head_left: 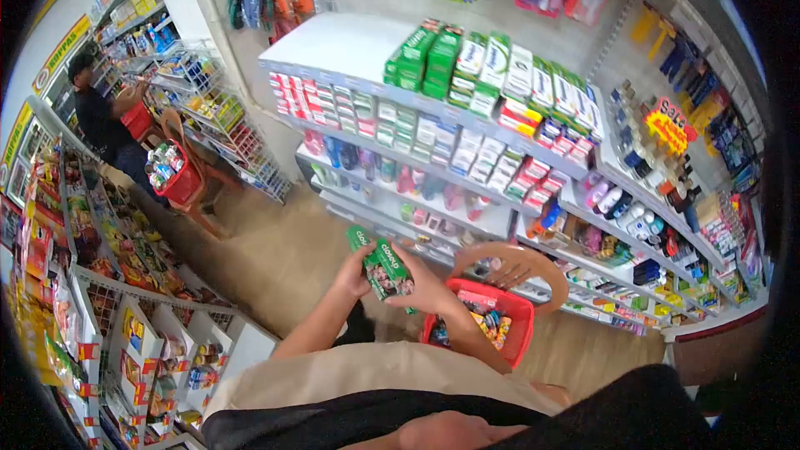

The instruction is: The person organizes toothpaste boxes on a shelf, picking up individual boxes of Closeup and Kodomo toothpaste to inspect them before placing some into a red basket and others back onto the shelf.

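Observation:
Both of my hands are in front of my body, holding green Closeup toothpaste boxes. My left hand (pixel 357 273) is closed on the left side of a green toothpaste box (pixel 360 238), which is partly hidden. My right hand (pixel 427 285) grips a second toothpaste box (pixel 388 270) from its right side, its printed front turned up. The two boxes overlap or touch. Below my right forearm, a red basket (pixel 523 335) holds small colourful packages. Ahead stands a shelf (pixel 333 42) with green and white toothpaste boxes (pixel 442 62) lined up on top.
A brown plastic chair (pixel 533 271) stands beside the basket, close to the shelf. Snack racks (pixel 125 258) line the left side. Farther left, a person in dark clothes (pixel 104 117) is near another red basket (pixel 185 183) on a chair. Tiled floor (pixel 292 254) runs between the shelves.

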A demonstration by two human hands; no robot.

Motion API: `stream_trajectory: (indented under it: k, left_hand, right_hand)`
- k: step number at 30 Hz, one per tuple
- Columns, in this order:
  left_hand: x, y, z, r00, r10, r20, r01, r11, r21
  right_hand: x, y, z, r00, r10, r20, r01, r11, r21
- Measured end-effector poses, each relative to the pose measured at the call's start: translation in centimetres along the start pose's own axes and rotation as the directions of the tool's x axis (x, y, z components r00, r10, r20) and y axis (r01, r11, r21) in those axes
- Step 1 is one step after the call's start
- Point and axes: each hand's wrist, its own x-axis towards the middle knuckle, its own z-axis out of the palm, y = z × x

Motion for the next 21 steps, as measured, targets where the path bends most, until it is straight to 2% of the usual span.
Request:
stream_trajectory:
  k: [1, 3, 4, 5, 6, 7, 8, 9, 11, 12, 13, 15, 16, 19, 20, 21]
  left_hand:
    - [0.0, 2.1, 0.7, 1.000, 0.023, 0.004, -0.023, 0.999, -0.024]
    - [-0.9, 6.4, 2.5, 0.995, 0.082, 0.051, -0.080, 0.996, -0.031]
    - [-0.6, 10.6, 2.9, 0.985, 0.141, 0.099, -0.139, 0.990, -0.030]
    - [-0.3, 12.3, 3.0, 0.983, 0.147, 0.106, -0.145, 0.989, -0.024]
    - [0.1, 13.8, 3.0, 0.963, 0.235, 0.132, -0.234, 0.972, -0.025]
    - [0.4, 15.0, 2.8, 0.936, 0.316, 0.153, -0.315, 0.949, -0.031]
    - [1.5, 16.0, 1.9, 0.928, 0.352, 0.122, -0.357, 0.934, 0.023]
    - [1.5, 16.9, 1.9, 0.932, 0.343, 0.115, -0.347, 0.937, 0.021]
    - [1.3, 18.6, 2.9, 0.935, 0.307, 0.179, -0.298, 0.952, -0.073]
    - [1.4, 19.1, 2.9, 0.925, 0.290, 0.247, -0.277, 0.957, -0.084]
    - [1.4, 19.4, 2.4, 0.928, 0.278, 0.250, -0.267, 0.961, -0.076]
    - [1.3, 19.9, 2.4, 0.878, 0.269, 0.396, -0.281, 0.959, -0.030]
    - [0.7, 20.0, 2.9, 0.894, 0.277, 0.353, -0.285, 0.958, -0.030]
    - [0.9, 20.9, 2.8, 0.873, 0.260, 0.413, -0.241, 0.965, -0.099]
    - [1.1, 21.1, 3.0, 0.903, 0.259, 0.342, -0.226, 0.965, -0.134]
    - [1.1, 21.5, 3.4, 0.904, 0.255, 0.344, -0.222, 0.966, -0.133]
  right_hand:
    - [1.5, -0.5, 0.0, 0.999, -0.006, 0.046, 0.008, 0.999, -0.053]
    - [3.7, -2.2, 0.2, 0.999, -0.036, 0.026, 0.039, 0.993, -0.112]
    - [6.4, -4.0, 1.4, 0.994, -0.032, -0.103, 0.021, 0.994, -0.103]
    - [7.6, -4.9, 2.0, 0.974, -0.013, -0.226, -0.008, 0.996, -0.088]
    - [9.2, -5.3, 2.7, 0.925, -0.162, -0.342, 0.109, 0.980, -0.169]
    - [10.5, -5.8, 3.4, 0.924, -0.162, -0.345, 0.108, 0.980, -0.169]
    - [11.5, -6.4, 4.1, 0.886, -0.162, -0.434, 0.111, 0.984, -0.140]
    - [12.3, -7.3, 4.9, 0.841, -0.155, -0.519, 0.113, 0.987, -0.111]
    - [13.6, -9.1, 6.2, 0.815, -0.124, -0.566, 0.125, 0.991, -0.038]
    - [14.2, -9.6, 6.8, 0.789, -0.177, -0.589, 0.169, 0.983, -0.069]
    - [14.5, -9.9, 7.4, 0.759, -0.230, -0.609, 0.210, 0.972, -0.105]
    - [15.0, -10.6, 8.2, 0.748, -0.252, -0.614, 0.212, 0.967, -0.139]
    - [15.2, -10.9, 8.4, 0.744, -0.279, -0.607, 0.218, 0.960, -0.174]
    - [15.3, -12.7, 8.5, 0.692, -0.333, -0.641, 0.251, 0.943, -0.218]
    - [15.3, -12.8, 8.5, 0.690, -0.335, -0.642, 0.249, 0.942, -0.224]
    - [15.1, -12.8, 8.4, 0.719, -0.269, -0.640, 0.220, 0.963, -0.157]
